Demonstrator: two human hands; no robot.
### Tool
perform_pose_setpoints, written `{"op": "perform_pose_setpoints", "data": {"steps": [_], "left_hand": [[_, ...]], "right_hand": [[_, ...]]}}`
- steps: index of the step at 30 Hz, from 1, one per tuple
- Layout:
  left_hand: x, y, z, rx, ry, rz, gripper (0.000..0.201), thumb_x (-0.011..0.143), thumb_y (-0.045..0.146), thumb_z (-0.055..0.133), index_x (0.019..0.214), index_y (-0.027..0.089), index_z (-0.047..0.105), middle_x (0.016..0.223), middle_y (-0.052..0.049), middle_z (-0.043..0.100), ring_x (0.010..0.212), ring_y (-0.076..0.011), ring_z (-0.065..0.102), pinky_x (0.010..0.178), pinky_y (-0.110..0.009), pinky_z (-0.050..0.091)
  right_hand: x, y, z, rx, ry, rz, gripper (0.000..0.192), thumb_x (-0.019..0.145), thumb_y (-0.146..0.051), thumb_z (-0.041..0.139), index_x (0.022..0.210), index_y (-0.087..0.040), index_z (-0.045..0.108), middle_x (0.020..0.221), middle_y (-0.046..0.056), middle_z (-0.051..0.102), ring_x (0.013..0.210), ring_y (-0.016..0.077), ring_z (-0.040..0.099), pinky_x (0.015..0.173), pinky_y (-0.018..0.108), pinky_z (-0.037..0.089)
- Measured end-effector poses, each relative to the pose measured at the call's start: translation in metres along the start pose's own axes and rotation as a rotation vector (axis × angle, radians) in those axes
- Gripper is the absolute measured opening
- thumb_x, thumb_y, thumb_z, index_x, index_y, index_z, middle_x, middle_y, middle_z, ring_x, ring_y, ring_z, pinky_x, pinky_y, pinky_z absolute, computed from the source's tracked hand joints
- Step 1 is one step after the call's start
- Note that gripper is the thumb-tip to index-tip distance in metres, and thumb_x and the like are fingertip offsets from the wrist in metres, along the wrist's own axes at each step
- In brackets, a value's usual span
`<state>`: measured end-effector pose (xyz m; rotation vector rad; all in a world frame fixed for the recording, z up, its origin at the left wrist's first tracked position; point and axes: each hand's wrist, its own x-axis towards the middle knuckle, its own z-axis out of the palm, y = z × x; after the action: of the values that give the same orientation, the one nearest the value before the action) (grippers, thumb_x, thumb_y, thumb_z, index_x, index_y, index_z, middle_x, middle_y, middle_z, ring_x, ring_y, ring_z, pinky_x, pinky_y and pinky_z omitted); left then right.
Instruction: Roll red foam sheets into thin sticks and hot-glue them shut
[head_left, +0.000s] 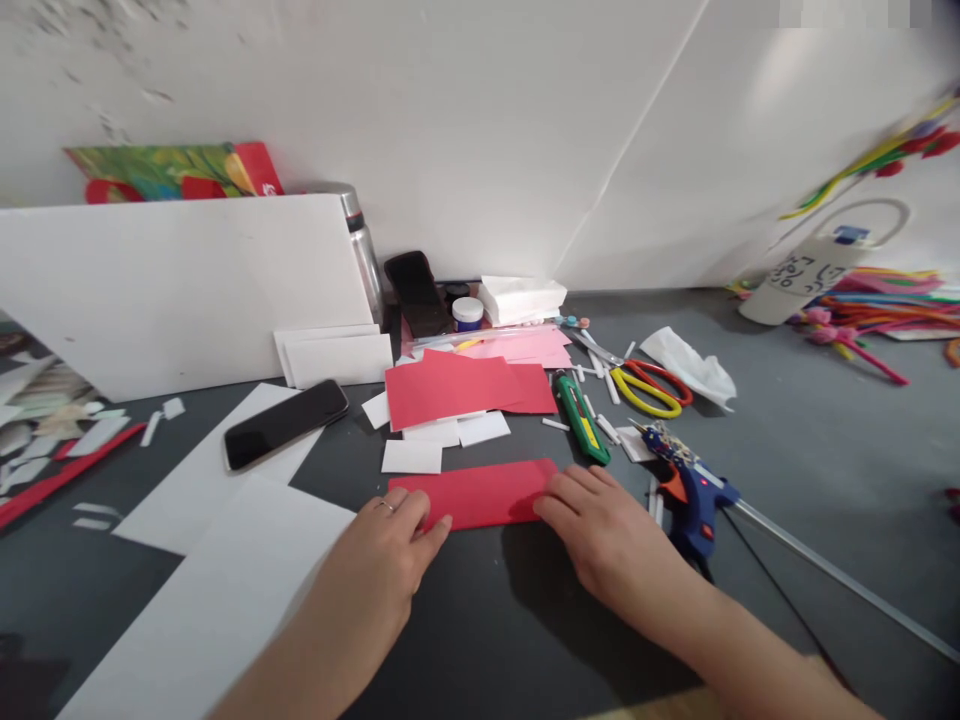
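Left hand (390, 550): flat, fingers together – pressing red strip (476, 493) at 9 o'clock end.
Right hand (600, 530): flat, fingers spread – 3 o'clock end.
Glue gun (690, 495): 3 o'clock of right hand.

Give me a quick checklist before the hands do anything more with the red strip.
1. Red strip flat on the table: ok.
2. Left hand on the strip's left end: ok.
3. Right hand on its right end: ok.
4. Glue gun clear of the strip: ok, though close to the right hand.
5. Cutter blade retracted: cannot tell.
6. Phone clear of the strip: ok.
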<state>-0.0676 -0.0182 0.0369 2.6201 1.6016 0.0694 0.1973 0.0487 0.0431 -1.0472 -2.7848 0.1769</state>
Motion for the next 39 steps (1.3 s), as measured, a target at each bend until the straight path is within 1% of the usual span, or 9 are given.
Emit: {"op": "perform_pose_setpoints", "data": {"steps": [4, 7, 11, 15, 20, 24, 28, 34, 39], "left_hand": [[-0.003, 0.000, 0.005, 0.117, 0.064, 0.076, 0.045, 0.084, -0.001, 0.047, 0.120, 0.014, 0.067, 0.091, -0.010, 0.063, 0.081, -0.0240, 0.060, 0.070, -0.039, 0.055], [-0.004, -0.001, 0.005, 0.172, 0.103, 0.097, 0.038, 0.085, -0.002, 0.045, 0.109, 0.013, 0.070, 0.086, -0.008, 0.064, 0.077, -0.0227, 0.061, 0.068, -0.037, 0.056], [-0.005, 0.000, 0.001, 0.159, 0.103, 0.076, 0.038, 0.078, -0.008, 0.045, 0.098, 0.014, 0.069, 0.085, -0.008, 0.064, 0.079, -0.0225, 0.062, 0.071, -0.036, 0.056], [-0.004, 0.001, -0.001, 0.140, 0.092, 0.047, 0.031, 0.076, -0.006, 0.047, 0.089, 0.015, 0.066, 0.084, -0.007, 0.064, 0.079, -0.0226, 0.062, 0.073, -0.037, 0.056], [-0.005, 0.001, 0.002, 0.186, 0.095, 0.051, 0.033, 0.072, -0.008, 0.047, 0.086, 0.016, 0.064, 0.087, -0.006, 0.065, 0.077, -0.0213, 0.061, 0.072, -0.035, 0.056], [-0.006, 0.003, 0.006, 0.306, 0.079, 0.090, 0.033, 0.071, -0.009, 0.047, 0.084, 0.016, 0.064, 0.085, -0.007, 0.066, 0.076, -0.0213, 0.061, 0.071, -0.034, 0.055], [-0.006, 0.006, 0.009, 0.351, 0.116, 0.076, 0.029, 0.075, -0.007, 0.048, 0.083, 0.015, 0.065, 0.081, -0.008, 0.064, 0.074, -0.0229, 0.060, 0.067, -0.035, 0.054], [-0.006, 0.004, 0.009, 0.261, 0.107, 0.057, 0.033, 0.075, -0.010, 0.044, 0.085, 0.016, 0.062, 0.081, -0.007, 0.061, 0.077, -0.0233, 0.059, 0.071, -0.037, 0.053], [-0.007, 0.001, 0.002, 0.100, 0.111, 0.022, 0.033, 0.079, -0.007, 0.045, 0.095, 0.017, 0.061, 0.091, -0.006, 0.063, 0.084, -0.0218, 0.060, 0.078, -0.036, 0.052]], "right_hand": [[-0.004, -0.008, -0.001, -0.154, 0.024, -0.142, 0.017, 0.091, -0.005, 0.051, 0.089, -0.014, 0.066, 0.087, 0.008, 0.063, 0.079, 0.0226, 0.052, 0.075, 0.037, 0.038], [-0.006, -0.009, 0.000, -0.219, 0.074, -0.206, 0.020, 0.092, -0.004, 0.048, 0.093, -0.011, 0.067, 0.085, 0.009, 0.062, 0.078, 0.0231, 0.052, 0.073, 0.037, 0.038], [-0.009, -0.008, 0.001, -0.265, 0.104, -0.247, 0.023, 0.093, -0.003, 0.045, 0.097, -0.009, 0.067, 0.086, 0.011, 0.062, 0.079, 0.0241, 0.052, 0.071, 0.037, 0.039], [-0.009, -0.006, 0.002, -0.243, 0.076, -0.235, 0.020, 0.095, -0.008, 0.046, 0.099, -0.011, 0.066, 0.091, 0.011, 0.063, 0.082, 0.0246, 0.052, 0.073, 0.039, 0.040], [-0.008, -0.004, 0.003, -0.125, -0.008, -0.156, 0.011, 0.094, -0.013, 0.055, 0.086, -0.016, 0.062, 0.092, 0.007, 0.062, 0.081, 0.0230, 0.051, 0.077, 0.038, 0.042], [-0.011, -0.002, 0.004, -0.117, -0.007, -0.193, 0.015, 0.097, -0.013, 0.049, 0.092, -0.015, 0.064, 0.095, 0.009, 0.063, 0.085, 0.0241, 0.052, 0.079, 0.039, 0.043], [-0.013, 0.001, 0.004, -0.137, 0.042, -0.228, 0.028, 0.101, -0.015, 0.038, 0.102, -0.012, 0.065, 0.096, 0.011, 0.065, 0.086, 0.0250, 0.054, 0.079, 0.040, 0.044], [-0.013, 0.003, 0.007, -0.058, 0.075, -0.179, 0.036, 0.104, -0.018, 0.030, 0.108, -0.011, 0.066, 0.100, 0.012, 0.066, 0.087, 0.0248, 0.055, 0.079, 0.040, 0.047], [-0.014, 0.002, 0.009, -0.058, 0.093, -0.177, 0.038, 0.104, -0.018, 0.029, 0.108, -0.011, 0.066, 0.098, 0.012, 0.067, 0.085, 0.0245, 0.056, 0.077, 0.039, 0.048]]}}
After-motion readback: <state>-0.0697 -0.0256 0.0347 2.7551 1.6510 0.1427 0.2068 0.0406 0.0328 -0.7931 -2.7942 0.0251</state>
